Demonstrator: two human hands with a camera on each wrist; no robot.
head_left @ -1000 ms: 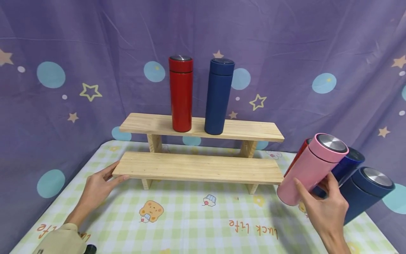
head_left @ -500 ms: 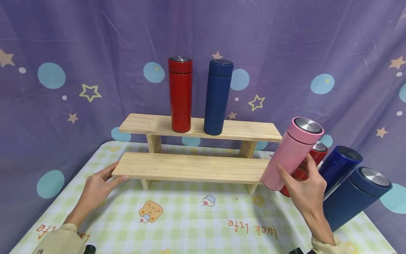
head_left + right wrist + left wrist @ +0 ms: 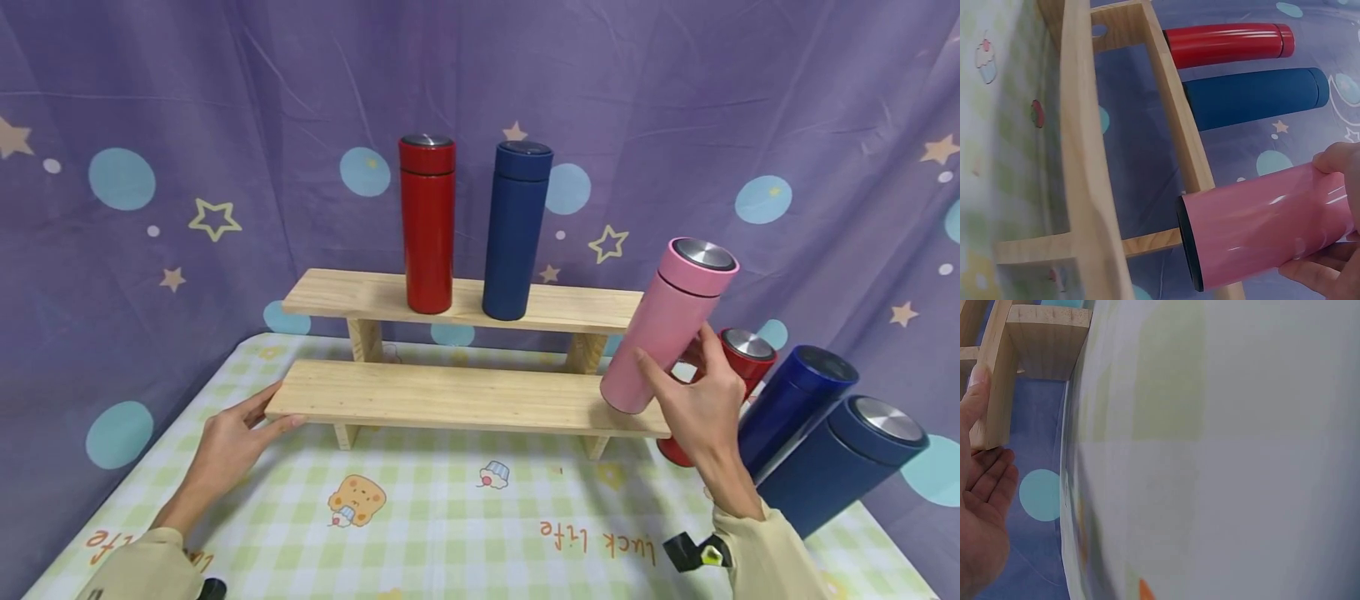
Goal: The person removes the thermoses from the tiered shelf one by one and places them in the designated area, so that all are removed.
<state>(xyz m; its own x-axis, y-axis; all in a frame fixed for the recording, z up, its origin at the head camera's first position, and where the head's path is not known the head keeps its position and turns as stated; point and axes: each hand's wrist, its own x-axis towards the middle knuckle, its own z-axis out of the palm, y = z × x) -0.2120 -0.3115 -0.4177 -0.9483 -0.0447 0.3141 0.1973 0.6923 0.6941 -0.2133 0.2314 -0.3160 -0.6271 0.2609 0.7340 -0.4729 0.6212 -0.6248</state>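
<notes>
In the head view my right hand (image 3: pixel 697 408) grips a pink thermos bottle (image 3: pixel 667 325) with a steel-topped lid. The bottle leans right, its base over the right end of the lower board; whether it touches the wood I cannot tell. In the right wrist view its dark base faces the stand. My left hand (image 3: pixel 232 446) holds the left end of the two-tier wooden shelf (image 3: pixel 450 396), thumb along the front edge and fingers at the board's end. On the upper board stand a red thermos (image 3: pixel 428 233) and, right of it, a blue thermos (image 3: pixel 517 237).
Right of the shelf are another red thermos (image 3: pixel 746 354), a glossy blue thermos (image 3: pixel 798 400) and a wider dark blue thermos (image 3: pixel 847 458). A green checked cloth (image 3: pixel 450 533) covers the table. A purple curtain (image 3: pixel 300 108) hangs behind.
My right hand has carried the pink thermos left and upward, from beside the other bottles to the lower board's right end. My left hand stays on the shelf.
</notes>
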